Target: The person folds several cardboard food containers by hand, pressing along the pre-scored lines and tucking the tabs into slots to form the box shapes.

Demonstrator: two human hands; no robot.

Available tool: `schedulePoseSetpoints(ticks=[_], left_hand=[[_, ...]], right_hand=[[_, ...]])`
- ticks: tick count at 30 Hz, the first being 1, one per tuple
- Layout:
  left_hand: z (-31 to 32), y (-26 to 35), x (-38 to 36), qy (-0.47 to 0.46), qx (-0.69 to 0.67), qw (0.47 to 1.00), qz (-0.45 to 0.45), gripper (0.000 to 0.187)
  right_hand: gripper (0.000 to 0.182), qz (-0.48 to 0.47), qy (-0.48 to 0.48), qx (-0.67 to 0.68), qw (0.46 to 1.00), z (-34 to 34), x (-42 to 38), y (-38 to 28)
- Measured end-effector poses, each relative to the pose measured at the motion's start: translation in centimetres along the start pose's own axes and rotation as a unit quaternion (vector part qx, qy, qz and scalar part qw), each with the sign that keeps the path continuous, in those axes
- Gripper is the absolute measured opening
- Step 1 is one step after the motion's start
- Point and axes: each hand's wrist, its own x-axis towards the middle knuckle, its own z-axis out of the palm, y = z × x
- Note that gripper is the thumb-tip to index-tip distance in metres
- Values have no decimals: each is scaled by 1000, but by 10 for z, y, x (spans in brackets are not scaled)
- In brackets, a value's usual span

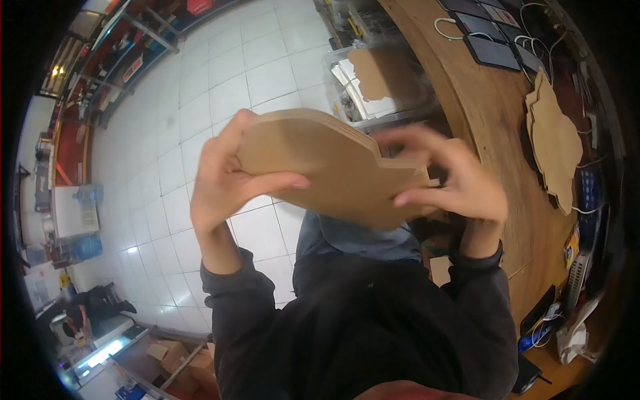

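A stack of flat brown cardboard cut-outs (320, 157) with curved, notched outlines is held up in front of my body, tilted, its layers showing along the upper edge. My left hand (220, 173) grips the left end, thumb across the near face and fingers behind. At the notched right end is my right hand (463, 180), its thumb against the near face and its blurred fingers curled around the far edge. The sheets look slightly uneven at that end.
To the right, a wooden table (493, 120) carries another stack of cardboard cut-outs (555, 143), several phones or tablets (492, 52) and white cables. A clear plastic bin (333, 67) holding cardboard and white pieces stands beyond my hands. Shelves (87, 87) line the left side of the tiled floor (160, 167).
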Motion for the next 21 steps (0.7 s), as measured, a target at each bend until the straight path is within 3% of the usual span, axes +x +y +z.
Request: schedulePoseSetpoints(ticks=[2,3,5,6,8,10,14,16,21], left_hand=[[-6,3,16,-28,34,998,46,63],[-5,7,22,-25,34,998,49,63],[8,14,30,81,106,991,13,72],[15,8,35,139,287,935,157,80],[40,12,22,134,341,912,183,79],[64,17,14,-6,223,952,207,82],[83,15,9,-7,256,949,185,73],[86,13,10,-16,216,965,150,70],[91,2,7,-36,215,964,153,70]], right_hand=[[40,59,-165,53,983,8,-2,15],[40,58,-165,50,983,15,-3,16],[30,59,33,61,996,37,-13,10],[32,133,41,100,985,44,-16,6],[32,118,67,100,986,54,-23,9],[30,91,81,115,986,54,-25,4],[29,35,72,114,990,58,-33,6],[32,114,137,282,943,65,-36,-2],[35,116,176,340,917,80,-42,3]])
